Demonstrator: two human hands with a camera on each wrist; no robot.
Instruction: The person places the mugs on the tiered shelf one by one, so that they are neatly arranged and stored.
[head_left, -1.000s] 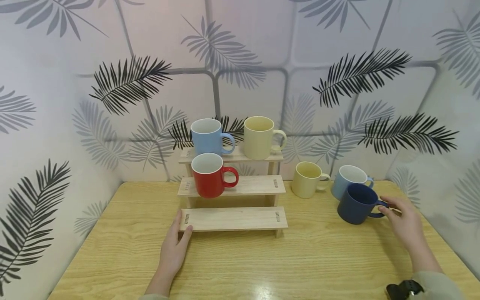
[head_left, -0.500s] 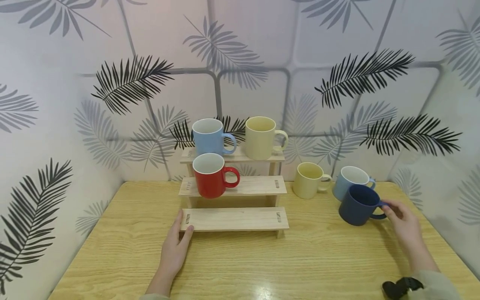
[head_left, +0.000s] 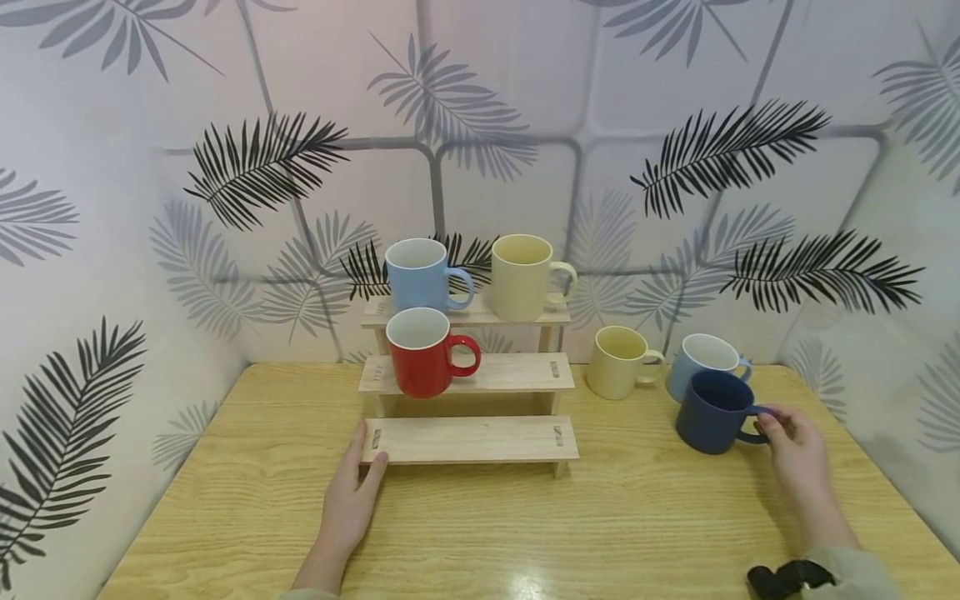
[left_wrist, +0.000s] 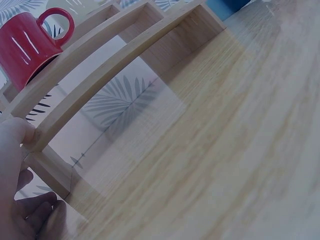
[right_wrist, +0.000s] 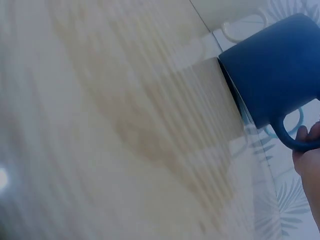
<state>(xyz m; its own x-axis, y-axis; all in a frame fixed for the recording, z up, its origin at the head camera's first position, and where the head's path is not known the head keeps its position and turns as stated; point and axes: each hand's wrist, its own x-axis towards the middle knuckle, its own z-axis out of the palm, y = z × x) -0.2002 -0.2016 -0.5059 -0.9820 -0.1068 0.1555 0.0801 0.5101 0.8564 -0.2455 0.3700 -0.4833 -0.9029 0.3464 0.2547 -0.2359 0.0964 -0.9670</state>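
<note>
My right hand (head_left: 802, 454) holds the handle of a dark blue mug (head_left: 712, 414) between thumb and fingers. In the right wrist view the blue mug (right_wrist: 277, 70) shows a dark gap under its base, close over the table. My left hand (head_left: 351, 492) grips the left end of the lowest step of a three-tier wooden rack (head_left: 472, 440). In the left wrist view the thumb lies at the step's front corner and the other fingers curl below. A red mug (head_left: 420, 354) stands on the middle step; a light blue mug (head_left: 417, 279) and a yellow mug (head_left: 521, 279) are on the top step.
On the table (head_left: 600, 525) right of the rack stands a smaller yellow mug (head_left: 617, 367). Beside it, partly hidden behind the dark blue mug, is another light blue mug (head_left: 693, 367). A leaf-patterned wall (head_left: 510, 100) closes off the back and sides.
My right hand and forearm have shifted slightly left, with the dark blue mug moving slightly and its handle still held. The left hand stays on the rack.
</note>
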